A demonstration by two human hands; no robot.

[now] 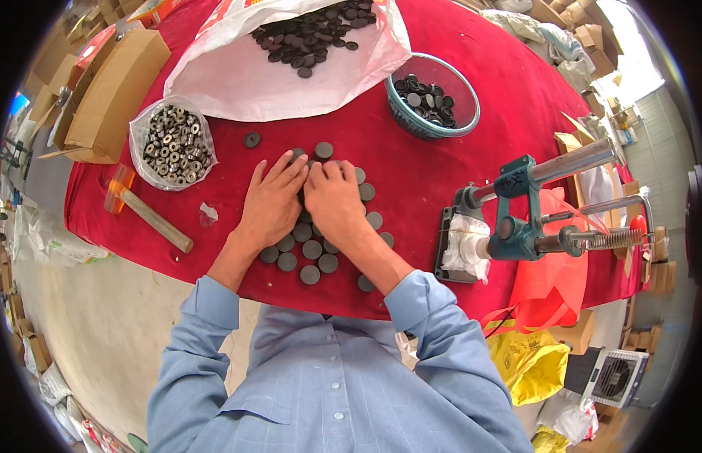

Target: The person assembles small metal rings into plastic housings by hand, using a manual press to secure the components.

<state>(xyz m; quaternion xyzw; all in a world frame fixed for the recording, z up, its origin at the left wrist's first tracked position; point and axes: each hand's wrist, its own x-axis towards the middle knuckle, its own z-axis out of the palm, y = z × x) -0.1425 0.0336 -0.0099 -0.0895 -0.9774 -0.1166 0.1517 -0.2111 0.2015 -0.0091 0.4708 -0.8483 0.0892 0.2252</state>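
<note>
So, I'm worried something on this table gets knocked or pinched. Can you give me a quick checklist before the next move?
1. Hands clear of the press: ok, the left hand and right hand are well to its left.
2. Hammer out of the way: ok, lying left of the hands.
3. Blue basin upright: ok, with dark pieces inside.
4. Dark discs all grouped together: not ok, one dark round piece lies apart, beyond the left hand.
5. Discs under the fingers lying flat: cannot tell, the hands cover them.
</note>
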